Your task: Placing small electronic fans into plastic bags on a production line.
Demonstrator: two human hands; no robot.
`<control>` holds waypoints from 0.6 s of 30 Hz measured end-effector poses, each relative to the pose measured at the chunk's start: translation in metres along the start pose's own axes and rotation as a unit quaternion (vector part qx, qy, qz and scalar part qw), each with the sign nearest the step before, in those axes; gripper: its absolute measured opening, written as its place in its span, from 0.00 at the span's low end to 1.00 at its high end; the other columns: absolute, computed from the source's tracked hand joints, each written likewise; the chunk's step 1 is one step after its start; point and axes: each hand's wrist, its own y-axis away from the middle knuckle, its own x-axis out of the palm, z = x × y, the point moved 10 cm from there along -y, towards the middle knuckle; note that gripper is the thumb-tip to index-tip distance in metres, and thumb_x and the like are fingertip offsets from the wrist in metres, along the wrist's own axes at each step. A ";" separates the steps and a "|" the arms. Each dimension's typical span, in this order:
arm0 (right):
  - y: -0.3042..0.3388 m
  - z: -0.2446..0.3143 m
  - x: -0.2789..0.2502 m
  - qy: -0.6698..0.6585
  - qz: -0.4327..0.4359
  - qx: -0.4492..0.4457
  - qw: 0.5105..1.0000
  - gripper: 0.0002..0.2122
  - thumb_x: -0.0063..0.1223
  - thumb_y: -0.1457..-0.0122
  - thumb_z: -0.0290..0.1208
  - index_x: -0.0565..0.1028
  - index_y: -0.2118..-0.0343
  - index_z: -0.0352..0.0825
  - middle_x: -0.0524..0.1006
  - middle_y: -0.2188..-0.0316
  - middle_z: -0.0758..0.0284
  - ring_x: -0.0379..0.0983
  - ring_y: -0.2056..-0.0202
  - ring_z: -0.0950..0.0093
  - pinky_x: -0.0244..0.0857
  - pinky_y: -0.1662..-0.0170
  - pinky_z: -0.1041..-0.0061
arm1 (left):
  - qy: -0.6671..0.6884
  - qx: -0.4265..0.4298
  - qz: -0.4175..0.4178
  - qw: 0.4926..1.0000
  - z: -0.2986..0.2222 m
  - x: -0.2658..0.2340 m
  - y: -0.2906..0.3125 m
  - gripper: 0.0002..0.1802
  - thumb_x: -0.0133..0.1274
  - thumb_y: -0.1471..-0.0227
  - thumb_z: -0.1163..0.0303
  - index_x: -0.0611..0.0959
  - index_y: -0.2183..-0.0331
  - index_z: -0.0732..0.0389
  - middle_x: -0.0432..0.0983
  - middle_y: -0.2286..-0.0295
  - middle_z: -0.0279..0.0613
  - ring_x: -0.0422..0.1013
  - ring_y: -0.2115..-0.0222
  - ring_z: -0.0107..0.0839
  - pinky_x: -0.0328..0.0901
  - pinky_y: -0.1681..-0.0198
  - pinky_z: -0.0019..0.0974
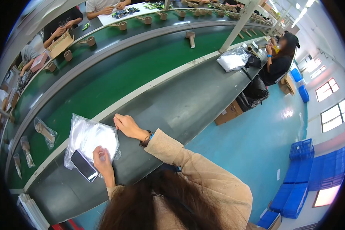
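A stack of clear plastic bags (89, 133) lies on the grey bench, shining white under the light. My left hand (102, 165) is over its near side with fingers curled in and pressed to the plastic. By the stack's right edge is my right hand (129, 127), closed like a fist; whatever its fingers may hold is hidden. A phone (83, 165) with a dark screen rests on the bags' lower left part, just left of my left hand.
Beyond the bench's pale rail runs a green conveyor belt (142, 73) carrying bagged brown parts (45, 133) and a loose mallet-shaped part (190, 39). A white filled bag (234, 59) sits farther along the bench (168, 103). Several people work nearby. Blue crates (295, 195) stand at right.
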 end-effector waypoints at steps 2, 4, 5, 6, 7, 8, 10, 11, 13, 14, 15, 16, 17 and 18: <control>0.001 -0.001 -0.001 -0.002 0.005 -0.004 1.000 0.13 0.40 0.36 0.33 0.68 0.75 0.30 0.74 0.83 0.61 0.73 0.78 0.63 0.65 0.73 0.68 | 0.000 -0.002 -0.004 1.000 0.000 0.000 0.001 0.11 0.55 0.51 0.82 0.77 0.62 0.67 0.74 0.66 0.43 0.71 0.69 0.32 0.68 0.66 0.32; 0.001 0.001 -0.002 0.009 -0.001 -0.014 1.000 0.13 0.40 0.36 0.33 0.68 0.75 0.30 0.75 0.83 0.61 0.73 0.78 0.62 0.65 0.73 0.68 | 0.000 -0.003 -0.008 1.000 -0.002 0.000 0.000 0.11 0.56 0.51 0.82 0.77 0.62 0.68 0.74 0.66 0.43 0.71 0.69 0.31 0.68 0.66 0.31; 0.000 0.000 -0.002 0.011 0.003 -0.011 1.000 0.13 0.40 0.36 0.32 0.68 0.75 0.30 0.75 0.83 0.61 0.73 0.78 0.62 0.65 0.72 0.68 | 0.005 0.000 -0.005 1.000 -0.004 0.000 0.000 0.11 0.56 0.51 0.82 0.77 0.63 0.68 0.74 0.66 0.43 0.71 0.69 0.32 0.68 0.66 0.32; 0.000 -0.001 0.000 0.009 0.007 -0.011 1.000 0.13 0.40 0.36 0.32 0.68 0.75 0.30 0.75 0.83 0.61 0.73 0.78 0.62 0.65 0.72 0.68 | 0.010 0.004 -0.001 1.000 -0.006 0.001 -0.001 0.10 0.56 0.51 0.82 0.77 0.63 0.68 0.74 0.66 0.43 0.71 0.69 0.32 0.68 0.67 0.32; 0.001 -0.003 0.000 0.011 0.008 -0.005 1.000 0.13 0.40 0.36 0.33 0.68 0.75 0.30 0.75 0.82 0.61 0.73 0.78 0.62 0.65 0.72 0.68 | 0.012 0.009 -0.005 1.000 -0.007 0.001 -0.001 0.10 0.56 0.51 0.82 0.78 0.64 0.68 0.75 0.66 0.44 0.72 0.70 0.32 0.68 0.67 0.31; 0.001 -0.003 0.000 0.013 0.009 0.001 1.000 0.13 0.40 0.36 0.33 0.68 0.75 0.30 0.75 0.82 0.61 0.73 0.78 0.62 0.64 0.72 0.67 | 0.010 0.007 -0.008 1.000 -0.008 -0.001 -0.001 0.10 0.56 0.51 0.82 0.78 0.64 0.68 0.75 0.66 0.44 0.72 0.70 0.32 0.68 0.67 0.31; 0.001 -0.002 0.003 0.013 0.015 0.004 1.000 0.13 0.40 0.36 0.33 0.69 0.75 0.31 0.75 0.82 0.61 0.73 0.78 0.61 0.64 0.72 0.67 | -0.001 -0.003 0.002 1.000 -0.010 -0.002 -0.002 0.08 0.57 0.53 0.82 0.79 0.67 0.68 0.75 0.66 0.44 0.73 0.71 0.33 0.69 0.67 0.32; 0.000 0.000 0.003 0.013 0.016 0.000 1.000 0.13 0.40 0.36 0.33 0.69 0.76 0.31 0.75 0.82 0.61 0.73 0.78 0.61 0.64 0.72 0.67 | -0.004 -0.005 -0.004 1.000 -0.009 -0.004 -0.001 0.08 0.57 0.53 0.82 0.79 0.67 0.68 0.75 0.66 0.44 0.73 0.71 0.33 0.69 0.67 0.32; 0.000 0.003 0.005 0.010 0.023 -0.008 1.000 0.14 0.40 0.36 0.33 0.69 0.76 0.31 0.75 0.82 0.61 0.73 0.78 0.61 0.64 0.72 0.67 | -0.002 0.022 -0.004 1.000 -0.011 -0.005 -0.001 0.06 0.58 0.54 0.82 0.79 0.69 0.67 0.76 0.67 0.45 0.73 0.71 0.34 0.69 0.67 0.32; 0.001 0.002 0.005 0.016 0.020 -0.004 1.000 0.13 0.41 0.36 0.33 0.69 0.76 0.31 0.75 0.82 0.61 0.73 0.78 0.61 0.64 0.72 0.67 | -0.005 0.019 -0.011 1.000 -0.011 -0.006 -0.001 0.06 0.58 0.54 0.82 0.79 0.69 0.67 0.76 0.67 0.45 0.73 0.71 0.34 0.69 0.67 0.32; 0.001 0.000 0.004 0.023 0.017 0.000 1.000 0.13 0.41 0.36 0.33 0.69 0.76 0.31 0.75 0.82 0.60 0.73 0.78 0.60 0.64 0.73 0.67 | 0.002 0.018 -0.009 1.000 -0.014 -0.004 -0.001 0.06 0.59 0.55 0.82 0.79 0.71 0.67 0.76 0.67 0.45 0.73 0.70 0.33 0.69 0.67 0.32; 0.000 0.001 0.005 0.020 0.024 -0.004 0.999 0.13 0.41 0.36 0.33 0.69 0.76 0.31 0.75 0.82 0.60 0.73 0.78 0.60 0.64 0.73 0.67 | 0.010 0.018 -0.008 1.000 -0.015 -0.002 -0.002 0.06 0.59 0.56 0.82 0.79 0.72 0.67 0.76 0.67 0.44 0.73 0.69 0.33 0.69 0.66 0.31; 0.001 0.003 0.006 0.032 0.024 -0.011 0.999 0.12 0.41 0.36 0.32 0.69 0.75 0.31 0.75 0.82 0.59 0.73 0.77 0.57 0.64 0.72 0.64 | 0.009 0.018 -0.008 1.000 -0.012 -0.002 -0.002 0.06 0.59 0.56 0.81 0.80 0.71 0.67 0.76 0.67 0.45 0.74 0.68 0.34 0.69 0.66 0.32; 0.002 0.004 0.006 0.045 0.024 -0.019 0.999 0.11 0.41 0.36 0.32 0.68 0.74 0.32 0.76 0.81 0.58 0.74 0.75 0.55 0.65 0.72 0.60 | 0.006 0.015 -0.015 1.000 -0.007 -0.003 -0.001 0.06 0.59 0.56 0.81 0.80 0.71 0.67 0.76 0.67 0.45 0.74 0.68 0.34 0.69 0.66 0.32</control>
